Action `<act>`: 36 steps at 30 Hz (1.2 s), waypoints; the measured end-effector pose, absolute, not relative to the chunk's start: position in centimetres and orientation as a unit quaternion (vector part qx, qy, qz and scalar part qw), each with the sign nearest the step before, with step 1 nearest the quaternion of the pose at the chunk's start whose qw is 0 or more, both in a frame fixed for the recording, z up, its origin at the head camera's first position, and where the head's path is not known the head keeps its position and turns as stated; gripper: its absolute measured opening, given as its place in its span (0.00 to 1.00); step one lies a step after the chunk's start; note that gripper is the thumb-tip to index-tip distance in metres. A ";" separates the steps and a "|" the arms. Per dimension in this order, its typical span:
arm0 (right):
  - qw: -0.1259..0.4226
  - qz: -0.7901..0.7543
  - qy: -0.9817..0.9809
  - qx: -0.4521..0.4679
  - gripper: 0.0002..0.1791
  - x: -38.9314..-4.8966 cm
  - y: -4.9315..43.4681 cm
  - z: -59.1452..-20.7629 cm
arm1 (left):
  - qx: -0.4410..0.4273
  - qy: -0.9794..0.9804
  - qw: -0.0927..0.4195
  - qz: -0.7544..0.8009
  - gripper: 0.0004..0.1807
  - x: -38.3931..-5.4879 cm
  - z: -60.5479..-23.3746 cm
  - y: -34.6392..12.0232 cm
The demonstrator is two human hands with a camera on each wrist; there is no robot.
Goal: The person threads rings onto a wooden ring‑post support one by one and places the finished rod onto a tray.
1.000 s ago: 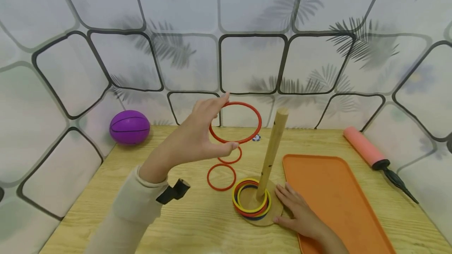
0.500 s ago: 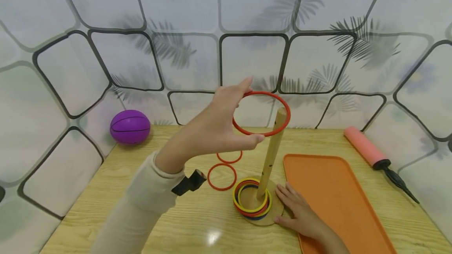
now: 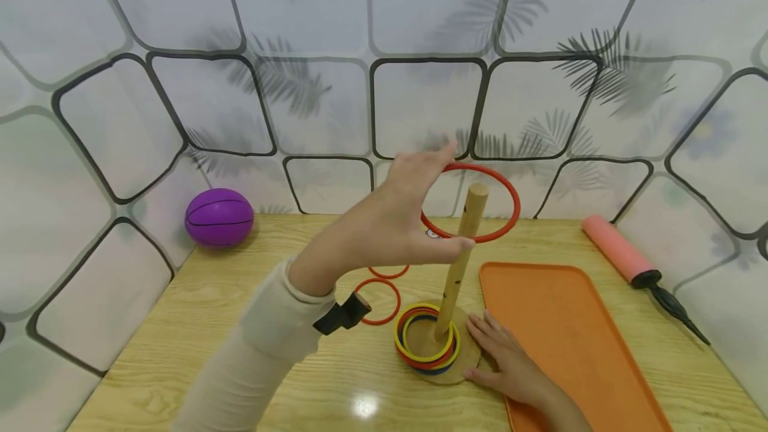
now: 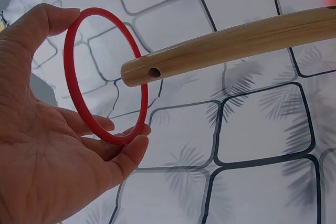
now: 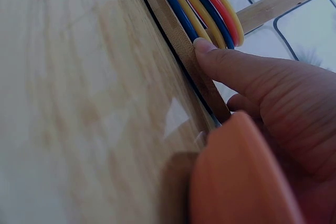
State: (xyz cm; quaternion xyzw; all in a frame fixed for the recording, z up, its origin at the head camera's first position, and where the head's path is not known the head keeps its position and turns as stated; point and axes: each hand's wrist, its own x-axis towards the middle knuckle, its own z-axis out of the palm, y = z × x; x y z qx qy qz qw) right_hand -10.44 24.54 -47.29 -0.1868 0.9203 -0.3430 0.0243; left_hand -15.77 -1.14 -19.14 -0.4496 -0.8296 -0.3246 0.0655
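Observation:
My left hand [image 3: 399,219] holds a red ring [image 3: 515,209] between thumb and fingers, high over the table. The top of the upright wooden peg [image 3: 459,272] shows inside the ring's outline in the head view. In the left wrist view, the peg's tip [image 4: 131,73] overlaps the red ring [image 4: 71,80]. Yellow, red and blue rings [image 3: 426,360] lie stacked around the peg's foot on its round wooden base [image 3: 469,352]. My right hand [image 3: 510,369] rests on the base's right edge, fingers spread; in the right wrist view the thumb [image 5: 231,69] touches the base's edge.
Two red rings [image 3: 397,312] lie on the table left of the peg, partly behind the left forearm. An orange tray [image 3: 558,325] lies at the right, under the right wrist. A purple ball [image 3: 219,217] and a pink hand pump [image 3: 621,252] sit toward the back.
My left hand has carried the red ring rightward, up and then slightly down, from left of the peg to around its top in view. The right hand has stayed on the base.

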 end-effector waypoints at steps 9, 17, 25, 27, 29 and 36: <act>0.022 -0.342 0.920 -0.189 0.44 -10.5 24.6 -47.3 | -0.445 -0.835 0.055 -0.318 0.55 -16.1 -20.9 -0.4; 0.009 -0.337 0.921 -0.194 0.43 -10.4 24.5 -47.2 | -0.449 -0.837 0.039 -0.309 0.56 -16.3 -23.6 -0.3; 0.016 -0.344 0.920 -0.185 0.43 -10.3 24.4 -47.0 | -0.411 -0.840 -0.022 -0.354 0.54 -16.0 -28.2 -0.7; 0.017 -0.342 0.921 -0.185 0.44 -10.3 24.4 -47.1 | -0.399 -0.840 -0.041 -0.364 0.55 -15.9 -29.2 -0.8; 0.020 -0.344 0.920 -0.185 0.44 -10.3 24.5 -47.1 | -0.391 -0.840 -0.055 -0.373 0.55 -15.8 -29.9 -0.9; 0.009 -0.341 0.921 -0.188 0.43 -10.3 24.5 -47.2 | -0.374 -0.849 -0.071 -0.366 0.55 -15.4 -32.4 -1.0</act>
